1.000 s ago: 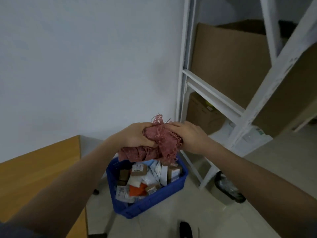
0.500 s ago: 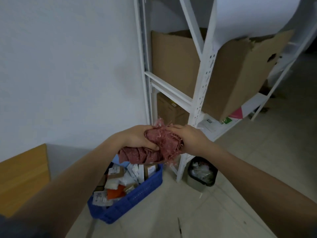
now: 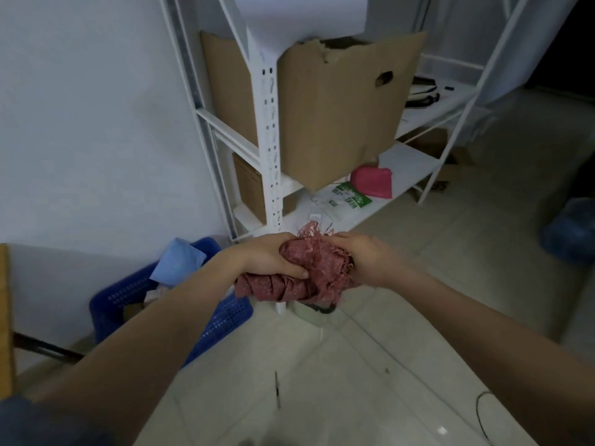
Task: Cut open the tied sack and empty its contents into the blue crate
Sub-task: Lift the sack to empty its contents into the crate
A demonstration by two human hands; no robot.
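Observation:
Both hands hold a crumpled, limp reddish woven sack (image 3: 309,275) with a frayed edge, bunched up at chest height. My left hand (image 3: 267,257) grips its left side from above and my right hand (image 3: 370,259) grips its right side. The blue crate (image 3: 225,320) stands on the floor below and to the left, largely hidden by my left forearm. A pale blue packet (image 3: 178,265) sticks out of the crate's top; other packages show inside it.
A white metal shelf rack (image 3: 269,149) stands straight ahead with a big cardboard box (image 3: 341,104), a pink pouch (image 3: 373,181) and a green-printed bag. A small bin (image 3: 314,313) sits on the floor under the sack. A wooden tabletop edge (image 3: 4,317) is far left. A thin dark object (image 3: 277,389) lies on the tiles.
The view has swung right: the crate slid to the lower left and behind my forearm, and more of the rack came in. Both hands keep hold of the bunched sack.

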